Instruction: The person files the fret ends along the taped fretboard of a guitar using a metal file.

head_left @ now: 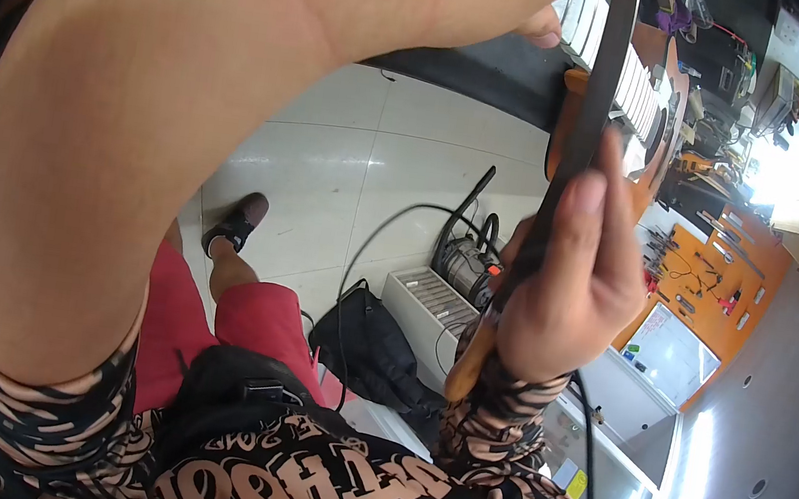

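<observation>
My right hand [570, 292] is wrapped round a long, flat, dark file [600, 84]. Two fingers stretch along its blade, and its wooden handle [471, 365] sticks out below the hand. The blade runs up across a guitar neck [639, 94] covered in white strips, with the orange-brown guitar body [683, 75] behind. I cannot tell whether file and neck touch. My left arm crosses the upper left of the view. Of my left hand [547, 29] only a thumb end shows, beside the white strips; the other fingers are out of frame.
A dark workbench [483, 74] lies under the guitar. On the floor are a black bag [373, 337], a vacuum-like machine [466, 263] and a pale slotted box [428, 299]. A black cable [355, 254] loops near my legs. Tools hang on an orange board [708, 280].
</observation>
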`<state>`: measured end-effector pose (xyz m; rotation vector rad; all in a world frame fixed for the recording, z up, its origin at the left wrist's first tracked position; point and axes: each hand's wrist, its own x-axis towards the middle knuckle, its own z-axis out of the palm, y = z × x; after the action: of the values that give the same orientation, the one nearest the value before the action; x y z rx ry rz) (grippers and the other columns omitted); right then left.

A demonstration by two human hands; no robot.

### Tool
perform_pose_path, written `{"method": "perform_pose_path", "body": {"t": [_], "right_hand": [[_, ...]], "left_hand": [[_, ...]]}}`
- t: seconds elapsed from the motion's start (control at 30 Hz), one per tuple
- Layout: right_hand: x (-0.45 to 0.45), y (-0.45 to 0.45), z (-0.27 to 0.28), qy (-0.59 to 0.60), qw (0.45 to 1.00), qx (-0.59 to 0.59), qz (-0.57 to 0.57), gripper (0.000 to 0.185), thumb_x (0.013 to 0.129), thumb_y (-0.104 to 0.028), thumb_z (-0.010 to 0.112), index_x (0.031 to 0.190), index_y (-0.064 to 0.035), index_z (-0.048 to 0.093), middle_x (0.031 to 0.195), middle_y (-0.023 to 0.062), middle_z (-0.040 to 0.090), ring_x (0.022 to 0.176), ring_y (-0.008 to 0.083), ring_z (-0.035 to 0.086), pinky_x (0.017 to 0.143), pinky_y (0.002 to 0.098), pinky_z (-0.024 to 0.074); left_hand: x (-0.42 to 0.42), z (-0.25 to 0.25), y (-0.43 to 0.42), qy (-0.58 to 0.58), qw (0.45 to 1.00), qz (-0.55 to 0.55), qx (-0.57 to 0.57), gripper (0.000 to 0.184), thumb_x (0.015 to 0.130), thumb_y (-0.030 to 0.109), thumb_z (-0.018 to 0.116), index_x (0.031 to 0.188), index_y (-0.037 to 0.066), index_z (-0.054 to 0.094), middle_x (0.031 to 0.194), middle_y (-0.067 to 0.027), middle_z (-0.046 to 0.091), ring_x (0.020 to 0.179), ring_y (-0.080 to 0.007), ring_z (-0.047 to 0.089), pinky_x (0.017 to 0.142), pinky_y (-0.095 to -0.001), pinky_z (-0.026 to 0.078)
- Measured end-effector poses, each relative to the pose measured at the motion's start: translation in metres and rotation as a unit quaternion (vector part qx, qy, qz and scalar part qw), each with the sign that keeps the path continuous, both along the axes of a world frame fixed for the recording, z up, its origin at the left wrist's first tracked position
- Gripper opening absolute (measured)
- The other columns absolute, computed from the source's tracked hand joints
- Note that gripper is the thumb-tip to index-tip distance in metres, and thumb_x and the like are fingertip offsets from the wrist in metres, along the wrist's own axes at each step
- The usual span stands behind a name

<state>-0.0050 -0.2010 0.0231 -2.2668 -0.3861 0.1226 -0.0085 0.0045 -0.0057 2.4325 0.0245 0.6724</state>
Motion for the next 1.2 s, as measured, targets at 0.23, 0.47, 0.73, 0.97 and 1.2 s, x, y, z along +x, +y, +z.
{"method": "perform_pose_path", "body": {"t": [0.23,0.47,0.73,0.97,1.2], "right_hand": [[-0.043,-0.053,-0.007,0.036,0.999,0.021,0.012,0.04,0.103,-0.017,0.053,0.135,0.0057,0.053,0.067,0.0049,0.06,0.044,0.0061,0.048,0.04,0.0204,0.0357],[-0.064,-0.083,-0.007,0.046,0.998,-0.013,0.045,0.033,0.097,-0.009,0.058,0.126,0.0065,0.061,0.065,0.0062,0.062,0.048,0.009,0.054,0.044,0.022,0.0413],[-0.063,-0.076,0.0,0.079,0.996,0.019,0.037,0.032,0.083,0.01,0.068,0.115,0.0067,0.068,0.079,0.0173,0.073,0.061,0.0112,0.067,0.058,0.0212,0.0513],[-0.057,-0.076,-0.007,0.065,0.995,0.025,0.074,0.039,0.076,0.012,0.071,0.115,0.0057,0.069,0.062,0.0102,0.063,0.046,0.0138,0.057,0.047,0.0238,0.0448],[-0.026,-0.034,-0.004,-0.006,0.997,-0.03,0.068,0.045,0.076,0.008,0.074,0.12,-0.0013,0.069,0.058,0.0065,0.058,0.043,0.0131,0.052,0.046,0.0252,0.0437]], "left_hand": [[-0.007,-0.004,0.0,-0.018,1.0,-0.009,-0.007,0.032,0.075,0.028,0.079,0.083,-0.002,0.074,0.077,-0.0193,0.067,0.08,-0.0333,0.067,0.075,-0.041,0.054],[0.0,-0.001,-0.004,0.005,0.997,0.007,0.07,0.037,0.072,0.03,0.081,0.092,-0.001,0.075,0.085,-0.0195,0.069,0.083,-0.0333,0.067,0.076,-0.0414,0.054],[0.005,0.013,-0.01,0.068,0.997,0.002,-0.042,0.047,0.067,0.03,0.088,0.098,-0.002,0.074,0.083,-0.0173,0.072,0.072,-0.0294,0.07,0.069,-0.0328,0.054],[0.017,0.013,-0.012,0.105,0.986,0.009,-0.127,0.047,0.064,0.021,0.091,0.098,-0.005,0.073,0.085,-0.0197,0.073,0.072,-0.0234,0.072,0.064,-0.0294,0.054],[0.023,-0.014,-0.01,-0.053,0.995,-0.038,-0.069,0.049,0.064,0.019,0.091,0.101,-0.007,0.072,0.09,-0.0218,0.073,0.078,-0.0265,0.074,0.069,-0.0315,0.057]]}}
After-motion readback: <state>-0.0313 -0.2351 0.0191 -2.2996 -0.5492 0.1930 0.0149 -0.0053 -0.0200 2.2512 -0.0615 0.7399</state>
